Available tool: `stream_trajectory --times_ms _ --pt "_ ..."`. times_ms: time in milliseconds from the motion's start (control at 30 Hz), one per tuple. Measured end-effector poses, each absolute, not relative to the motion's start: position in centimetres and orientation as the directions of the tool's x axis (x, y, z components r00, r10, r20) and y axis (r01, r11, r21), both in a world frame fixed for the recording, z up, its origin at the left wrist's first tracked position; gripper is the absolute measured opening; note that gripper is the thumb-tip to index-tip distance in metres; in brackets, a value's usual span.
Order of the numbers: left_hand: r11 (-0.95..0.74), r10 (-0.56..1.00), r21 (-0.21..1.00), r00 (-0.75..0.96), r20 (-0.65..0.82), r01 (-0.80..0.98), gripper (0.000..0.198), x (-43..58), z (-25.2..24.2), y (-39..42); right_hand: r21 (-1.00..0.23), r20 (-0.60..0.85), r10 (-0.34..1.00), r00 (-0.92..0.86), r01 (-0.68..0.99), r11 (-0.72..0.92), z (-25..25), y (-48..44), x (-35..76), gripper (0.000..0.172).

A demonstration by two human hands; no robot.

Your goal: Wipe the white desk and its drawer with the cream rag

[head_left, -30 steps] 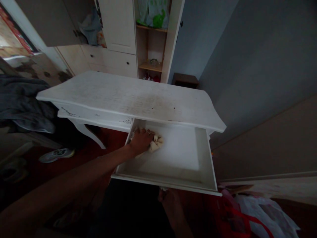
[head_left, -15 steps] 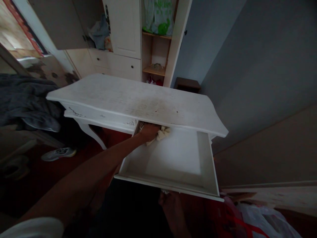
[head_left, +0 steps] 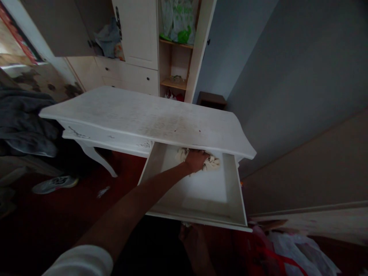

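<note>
Cloth point(head_left: 212, 163) is lying bunched on the floor of the drawer point(head_left: 207, 189), near its back and about midway between the side walls, close to the front edge of the desk point(head_left: 115, 109) top. The left hand point(head_left: 197, 160) is covering its middle; its fingers are curling over the fabric and grasping it, while loose folds are sticking out on both sides. The left forearm is crossing above the drawer's front left corner.

Below the drawer's front, the right hand point(head_left: 195, 237) is sitting close to a small pale part point(head_left: 186, 224), perhaps a knob. Its fingers are showing too dimly, so I cannot tell whether they are gripping it, steadying the front or only resting there.

Judging by this pose, the person is wiping the drawer's inside, and the back of its floor is getting the attention. A darker band is showing inside the front; whether shadow or grime is causing it, I cannot tell. The next move seems to be calling for flat, even pressure on the cloth toward the right wall and corners, with the drawer staying steady. Above, a dark stain point(head_left: 169, 124) is marking the desk top.
</note>
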State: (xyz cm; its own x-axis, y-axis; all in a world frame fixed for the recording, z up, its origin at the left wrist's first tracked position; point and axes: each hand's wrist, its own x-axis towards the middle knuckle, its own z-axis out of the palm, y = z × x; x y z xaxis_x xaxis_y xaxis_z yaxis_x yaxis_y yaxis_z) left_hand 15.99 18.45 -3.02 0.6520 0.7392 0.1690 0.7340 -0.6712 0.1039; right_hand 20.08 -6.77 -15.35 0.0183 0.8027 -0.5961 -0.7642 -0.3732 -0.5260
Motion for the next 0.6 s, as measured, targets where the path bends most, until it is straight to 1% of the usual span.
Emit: stream_trajectory --times_ms 133,233,367,467,600 --pt "-0.603 0.792 0.131 0.570 0.218 0.787 0.041 18.8 -3.3 18.2 -0.535 -0.571 0.821 0.030 -0.771 -0.344 -14.9 -7.0 19.8 0.023" --pt "-0.579 0.806 0.133 0.542 0.236 0.804 0.044 20.7 -3.4 18.0 -0.532 -0.568 0.823 0.019 -0.771 -0.349 -14.4 -7.0 19.7 0.024" --pt "-0.538 0.834 0.126 0.506 0.220 0.833 0.041 22.8 -3.2 17.7 -0.530 -0.558 0.830 0.009 -0.773 -0.348 -14.0 -6.9 19.5 0.022" --pt "-0.563 0.819 0.124 0.532 0.213 0.817 0.038 23.2 -3.1 17.6 -0.521 -0.554 0.832 -0.001 -0.780 -0.348 -13.6 -6.8 19.5 0.020" --pt "-0.676 0.733 0.119 0.647 0.211 0.727 0.034 22.5 -3.0 17.8 -0.497 -0.578 0.816 0.008 -0.796 -0.344 -13.0 -6.7 19.4 0.020"
